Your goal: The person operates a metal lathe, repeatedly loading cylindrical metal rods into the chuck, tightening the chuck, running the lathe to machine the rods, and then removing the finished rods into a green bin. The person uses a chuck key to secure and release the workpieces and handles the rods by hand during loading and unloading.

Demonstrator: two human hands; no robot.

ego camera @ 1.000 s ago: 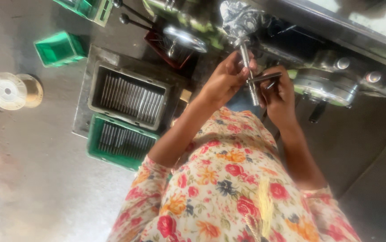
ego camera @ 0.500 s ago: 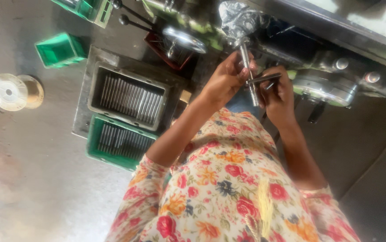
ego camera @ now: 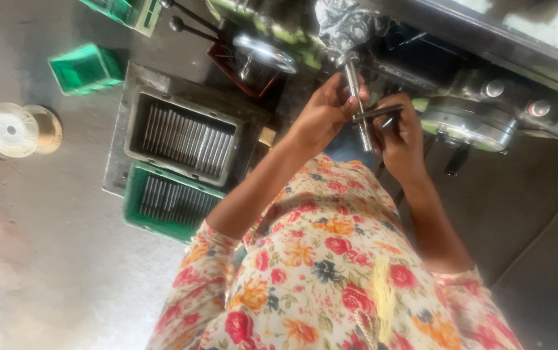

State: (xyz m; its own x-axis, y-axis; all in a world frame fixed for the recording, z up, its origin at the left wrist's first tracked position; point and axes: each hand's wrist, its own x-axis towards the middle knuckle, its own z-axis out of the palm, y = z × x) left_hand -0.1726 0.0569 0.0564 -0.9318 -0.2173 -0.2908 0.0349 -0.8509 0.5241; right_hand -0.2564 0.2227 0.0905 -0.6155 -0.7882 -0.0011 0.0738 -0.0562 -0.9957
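While the head view tilts, left hand (ego camera: 323, 111) wraps the upright steel rod (ego camera: 358, 110) at the machine (ego camera: 480, 116); right hand (ego camera: 399, 139) pinches a dark thin bar (ego camera: 377, 113) crossing it. Fingertips partly hidden. Grey tray (ego camera: 185, 137) and green crate (ego camera: 168, 202) of metal pieces, contents blurred

floor: grey concrete (ego camera: 45, 259), sunlit | machine (ego camera: 473, 110): green-grey | green crates (ego camera: 84, 68) | spool (ego camera: 13, 129)
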